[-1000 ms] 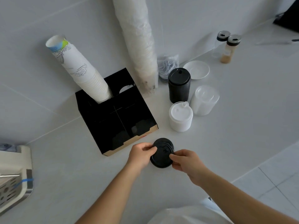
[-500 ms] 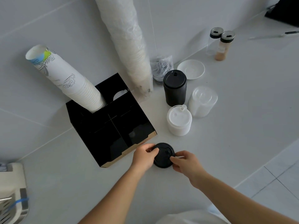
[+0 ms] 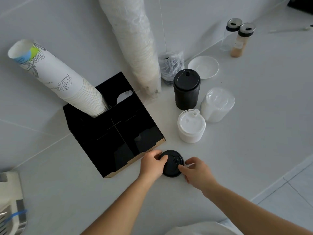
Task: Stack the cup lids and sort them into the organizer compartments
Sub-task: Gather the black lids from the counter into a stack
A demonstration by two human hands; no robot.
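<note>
A short stack of black cup lids lies flat on the white counter just off the organizer's near right corner. My left hand grips its left rim; my right hand pinches its right rim with thumb and fingers. The black organizer has several open compartments, and a tall stack of printed paper cups leans out of its back left one. Further right stand a tall stack of black lids, a stack of white lids and a stack of clear lids.
A long plastic-wrapped sleeve of cups leans on the wall behind the organizer. A bagged bundle, a white saucer and two shaker jars sit at the back. A white rack is at the left edge. The counter edge runs at the lower right.
The black lids have settled flat on the counter, and both hands have shifted from the top of the stack to its rims. The camera view has moved slightly.
</note>
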